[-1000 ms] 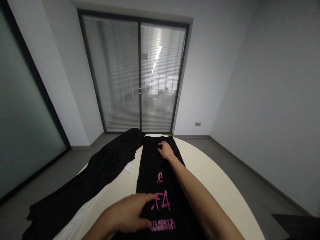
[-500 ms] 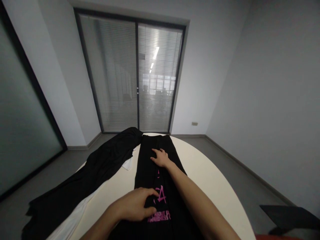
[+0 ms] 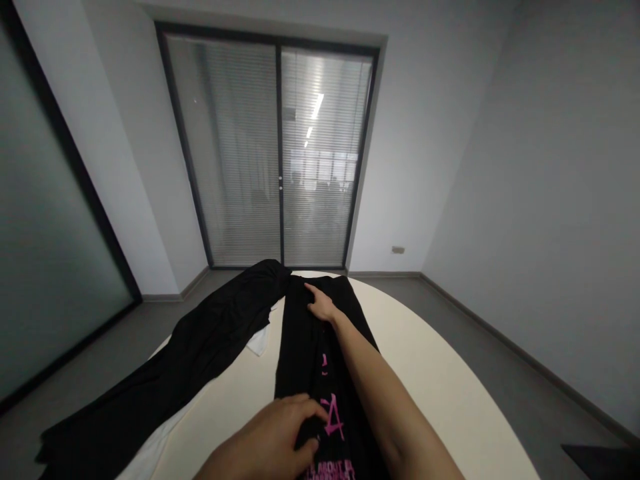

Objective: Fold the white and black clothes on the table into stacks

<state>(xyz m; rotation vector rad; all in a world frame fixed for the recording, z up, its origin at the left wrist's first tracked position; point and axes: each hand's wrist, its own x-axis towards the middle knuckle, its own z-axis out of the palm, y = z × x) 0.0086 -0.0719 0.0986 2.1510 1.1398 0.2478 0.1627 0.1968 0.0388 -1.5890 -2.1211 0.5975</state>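
A black garment [image 3: 300, 347] with pink lettering lies lengthwise on the table, folded into a long narrow strip. Near its far end, my right hand [image 3: 321, 305] rests on the cloth, index finger stretched toward the top edge and thumb apart. Lower down, my left hand [image 3: 280, 433] lies over the garment's left side beside the pink print. Its curved fingers and thumb are spread apart, with nothing visibly gripped between them. My right forearm hides part of the garment's right side.
Another black garment [image 3: 200, 347] lies rumpled along the left side of the round cream table [image 3: 430, 373], with white cloth [image 3: 257, 341] showing beneath it. A dark chair part [image 3: 600, 461] is at lower right. Glass doors with blinds [image 3: 280, 153] stand beyond.
My right hand has slid a little farther toward the garment's far edge, its index finger now more extended. My left hand appears lower in view, and the view itself has shifted slightly.
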